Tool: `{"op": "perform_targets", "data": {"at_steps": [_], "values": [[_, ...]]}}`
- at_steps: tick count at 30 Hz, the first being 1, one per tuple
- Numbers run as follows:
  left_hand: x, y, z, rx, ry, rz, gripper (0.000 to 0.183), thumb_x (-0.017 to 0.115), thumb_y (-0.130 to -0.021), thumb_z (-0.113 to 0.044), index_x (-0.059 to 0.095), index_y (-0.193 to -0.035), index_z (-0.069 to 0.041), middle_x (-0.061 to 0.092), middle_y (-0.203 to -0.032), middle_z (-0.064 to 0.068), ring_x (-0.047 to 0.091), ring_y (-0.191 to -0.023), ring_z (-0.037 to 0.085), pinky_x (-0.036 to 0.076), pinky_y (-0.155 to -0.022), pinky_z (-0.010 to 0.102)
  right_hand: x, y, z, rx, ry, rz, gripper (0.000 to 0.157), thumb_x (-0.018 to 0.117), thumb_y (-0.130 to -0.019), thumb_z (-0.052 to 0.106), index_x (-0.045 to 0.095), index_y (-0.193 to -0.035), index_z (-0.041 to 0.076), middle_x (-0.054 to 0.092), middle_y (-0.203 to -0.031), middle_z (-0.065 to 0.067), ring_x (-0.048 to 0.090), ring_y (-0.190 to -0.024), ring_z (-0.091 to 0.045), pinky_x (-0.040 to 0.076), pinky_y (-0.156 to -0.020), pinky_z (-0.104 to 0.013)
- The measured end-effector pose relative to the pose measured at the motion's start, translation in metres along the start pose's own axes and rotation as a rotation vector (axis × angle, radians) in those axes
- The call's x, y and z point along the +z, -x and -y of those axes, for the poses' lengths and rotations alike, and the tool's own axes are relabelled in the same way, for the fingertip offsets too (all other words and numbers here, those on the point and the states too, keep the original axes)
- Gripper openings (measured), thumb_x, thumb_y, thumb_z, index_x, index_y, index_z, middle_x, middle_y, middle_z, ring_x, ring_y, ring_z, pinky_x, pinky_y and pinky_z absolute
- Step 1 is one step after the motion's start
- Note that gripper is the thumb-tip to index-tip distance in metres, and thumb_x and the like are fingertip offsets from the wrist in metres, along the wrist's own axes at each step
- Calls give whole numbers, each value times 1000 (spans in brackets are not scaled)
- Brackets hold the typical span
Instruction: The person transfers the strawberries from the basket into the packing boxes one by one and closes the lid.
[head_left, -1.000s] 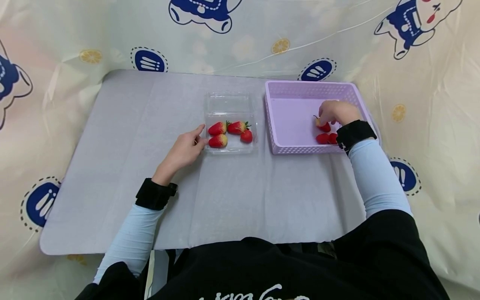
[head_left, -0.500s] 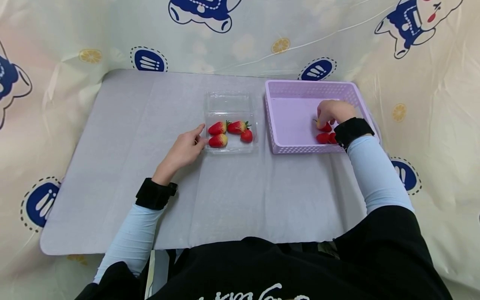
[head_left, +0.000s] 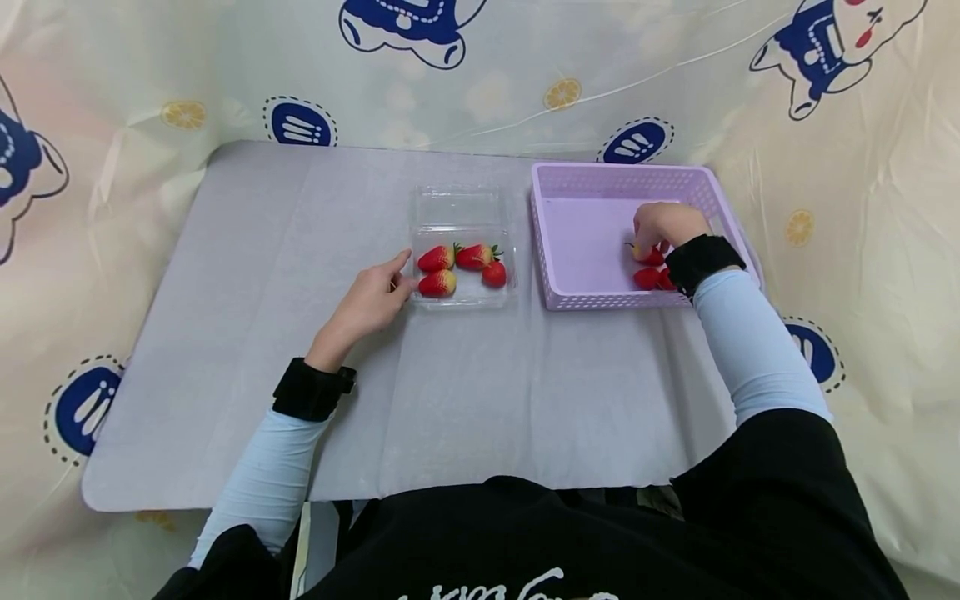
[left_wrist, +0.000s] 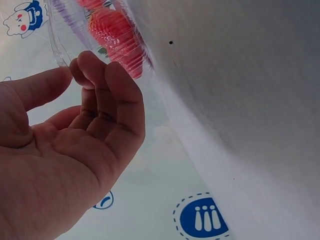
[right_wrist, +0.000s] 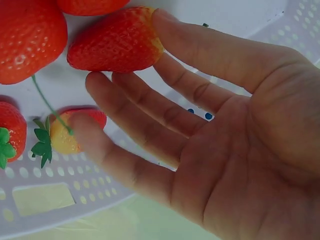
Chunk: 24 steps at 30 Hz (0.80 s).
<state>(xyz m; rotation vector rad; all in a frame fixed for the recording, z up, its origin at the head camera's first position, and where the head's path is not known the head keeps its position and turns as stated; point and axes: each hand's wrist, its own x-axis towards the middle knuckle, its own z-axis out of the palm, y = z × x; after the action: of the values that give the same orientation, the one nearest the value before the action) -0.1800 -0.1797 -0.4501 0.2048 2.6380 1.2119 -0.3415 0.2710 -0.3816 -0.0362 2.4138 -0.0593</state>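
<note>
In the head view, the right hand (head_left: 671, 223) reaches into the purple basket (head_left: 577, 217) at the table's (head_left: 465, 400) far right corner, its fingertips on a strawberry (head_left: 652, 257) that is red with a pale yellow stem end and a thin stem pointing left. Two red strawberries (head_left: 647, 278) lie just nearer, by the basket's near wall. The left hand (head_left: 371, 296) touches the left edge of the open clear box (head_left: 480, 293), back from the middle of the table toward its far edge; inside lie four strawberries (head_left: 437, 285), red, some yellowish at one end, two with green leaves showing. Compared with a second ago, the right hand has moved slightly left and the stem sits a little lower; the left hand and the box's contents have stayed.

In the left wrist view, bent fingers and thumb meet at the plastic rim; whether they pinch it I cannot tell. Dimpled red fruit shows through the plastic.

In the right wrist view, thumb and fingertips curl about the glossy, seeded strawberry, the thumb at its yellow end. Others lie around it, two with green leaves.
</note>
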Motion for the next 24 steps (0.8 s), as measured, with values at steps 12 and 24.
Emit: {"op": "perform_targets", "data": {"at_steps": [12,24], "values": [[1,0,1,3,-5,0,63,58,-109,-16,30,-165,-3,52,-85,13,48,-70,27,43,-61,32,1,-8,-1,19,-11,24,32,71,-90,8,62,-120,0,59,-111,-23,55,-105,-42,51,-86,-48],[1,0,2,6,-7,-8,62,57,-110,-15,31,-165,-3,52,-85,13,47,-69,27,42,-61,33,0,-1,1,-90,47,-42,20,66,-94,11,62,-110,-1,60,-96,-20,58,-98,-39,44,-79,-43]]}}
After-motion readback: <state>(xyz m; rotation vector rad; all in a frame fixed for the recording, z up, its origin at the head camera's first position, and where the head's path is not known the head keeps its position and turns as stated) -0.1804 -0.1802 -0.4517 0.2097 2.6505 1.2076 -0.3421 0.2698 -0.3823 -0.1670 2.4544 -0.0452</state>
